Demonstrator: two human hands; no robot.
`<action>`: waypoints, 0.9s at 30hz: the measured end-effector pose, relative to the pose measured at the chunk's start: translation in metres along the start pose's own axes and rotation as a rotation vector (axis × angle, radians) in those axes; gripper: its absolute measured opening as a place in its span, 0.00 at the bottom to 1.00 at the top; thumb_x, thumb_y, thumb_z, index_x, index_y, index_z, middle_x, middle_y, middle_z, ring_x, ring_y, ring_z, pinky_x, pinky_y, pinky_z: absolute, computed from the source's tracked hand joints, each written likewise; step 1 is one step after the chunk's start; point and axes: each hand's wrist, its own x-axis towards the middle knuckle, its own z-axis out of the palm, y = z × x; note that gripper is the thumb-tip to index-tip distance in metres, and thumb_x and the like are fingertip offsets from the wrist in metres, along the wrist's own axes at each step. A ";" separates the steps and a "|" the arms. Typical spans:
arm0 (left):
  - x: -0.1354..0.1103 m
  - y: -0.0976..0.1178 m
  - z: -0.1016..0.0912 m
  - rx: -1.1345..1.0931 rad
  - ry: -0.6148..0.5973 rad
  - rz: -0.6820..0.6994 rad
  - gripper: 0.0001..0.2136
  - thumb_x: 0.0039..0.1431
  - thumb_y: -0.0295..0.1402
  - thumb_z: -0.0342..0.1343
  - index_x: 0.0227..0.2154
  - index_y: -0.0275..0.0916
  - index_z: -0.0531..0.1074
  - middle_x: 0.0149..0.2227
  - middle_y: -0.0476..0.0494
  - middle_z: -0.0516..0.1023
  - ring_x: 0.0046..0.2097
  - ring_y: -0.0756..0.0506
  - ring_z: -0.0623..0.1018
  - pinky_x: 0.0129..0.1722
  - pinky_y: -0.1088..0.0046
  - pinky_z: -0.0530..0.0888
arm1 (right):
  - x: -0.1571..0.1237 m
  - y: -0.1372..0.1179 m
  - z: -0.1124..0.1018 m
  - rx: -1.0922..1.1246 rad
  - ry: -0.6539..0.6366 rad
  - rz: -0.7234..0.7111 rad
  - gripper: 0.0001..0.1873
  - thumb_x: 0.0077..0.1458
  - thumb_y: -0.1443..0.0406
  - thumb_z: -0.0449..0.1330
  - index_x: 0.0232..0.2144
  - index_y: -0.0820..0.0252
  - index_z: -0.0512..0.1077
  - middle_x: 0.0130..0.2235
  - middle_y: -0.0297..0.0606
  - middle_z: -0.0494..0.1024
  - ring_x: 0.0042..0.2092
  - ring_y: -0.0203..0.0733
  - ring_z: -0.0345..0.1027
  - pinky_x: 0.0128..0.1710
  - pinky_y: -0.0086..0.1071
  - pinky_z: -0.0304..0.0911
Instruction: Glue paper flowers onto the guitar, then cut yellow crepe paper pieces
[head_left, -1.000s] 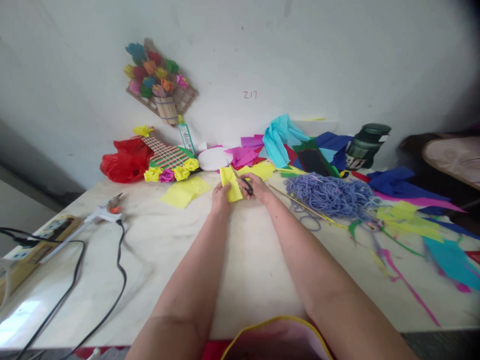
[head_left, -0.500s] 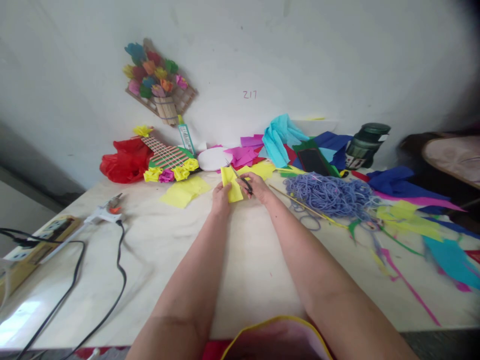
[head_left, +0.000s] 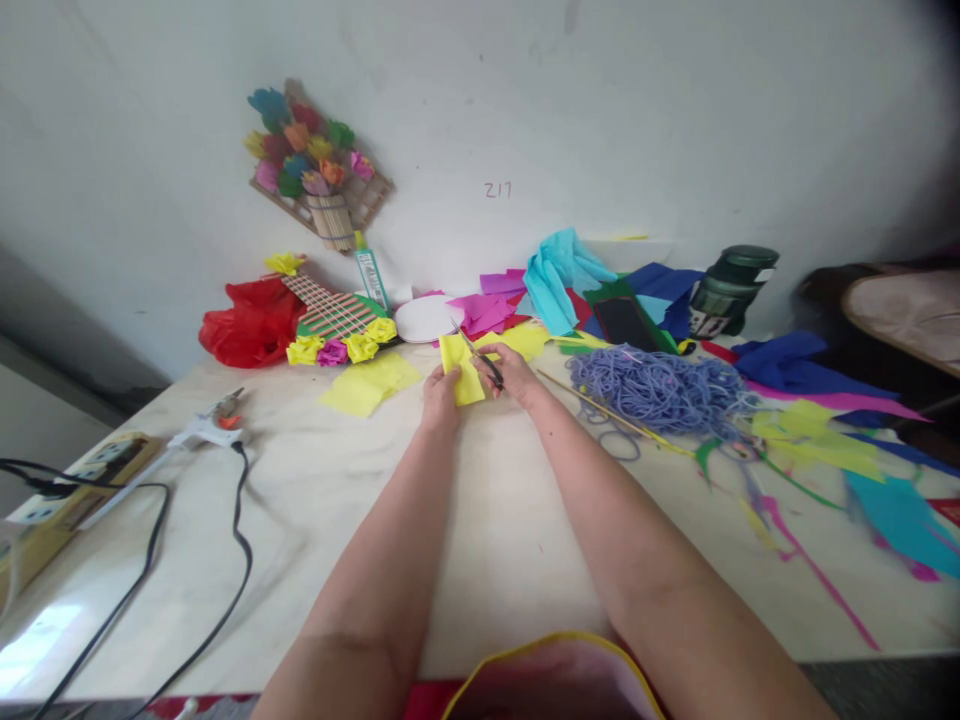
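Near the middle of the table, my left hand [head_left: 441, 396] pinches a folded piece of yellow crepe paper [head_left: 463, 372], thumb on its face. My right hand [head_left: 508, 374] is closed round the dark handles of a pair of scissors [head_left: 490, 371]. Their blades point up and to the left, along the paper's right edge; whether they cut into it I cannot tell. Left of my hands lies another flat yellow paper sheet [head_left: 369, 384]. Behind the paper is a white oval piece [head_left: 429, 318].
A glue gun [head_left: 210, 425] with a black cord lies left, by a power strip [head_left: 90, 470]. A tangle of blue-purple yarn [head_left: 660, 388], a thin stick [head_left: 600, 408] and a dark jar [head_left: 735, 290] stand right. A flower-decorated guitar craft [head_left: 337, 318] is at back left.
Almost nothing differs. The yellow paper and my left hand have shifted very slightly left; the scissors stay beside the paper.
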 end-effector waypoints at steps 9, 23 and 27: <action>-0.001 0.000 0.000 0.015 -0.006 -0.005 0.16 0.37 0.35 0.60 0.31 0.33 0.69 0.28 0.41 0.76 0.31 0.42 0.76 0.33 0.66 0.71 | -0.002 -0.002 0.000 0.014 -0.022 0.016 0.17 0.42 0.58 0.60 0.32 0.59 0.61 0.13 0.22 0.63 0.12 0.28 0.53 0.10 0.22 0.51; -0.003 0.001 0.003 0.008 -0.018 -0.004 0.15 0.37 0.35 0.60 0.30 0.33 0.69 0.26 0.43 0.75 0.28 0.45 0.75 0.30 0.68 0.70 | 0.003 0.003 -0.001 0.000 0.014 0.003 0.18 0.40 0.59 0.62 0.33 0.61 0.62 0.12 0.22 0.62 0.13 0.27 0.51 0.09 0.21 0.50; -0.001 0.000 0.001 0.023 -0.010 0.001 0.15 0.38 0.35 0.60 0.31 0.33 0.70 0.27 0.43 0.75 0.29 0.44 0.75 0.31 0.67 0.70 | 0.003 0.004 -0.002 -0.019 0.021 -0.003 0.18 0.40 0.60 0.62 0.33 0.61 0.63 0.13 0.21 0.62 0.12 0.26 0.50 0.09 0.21 0.49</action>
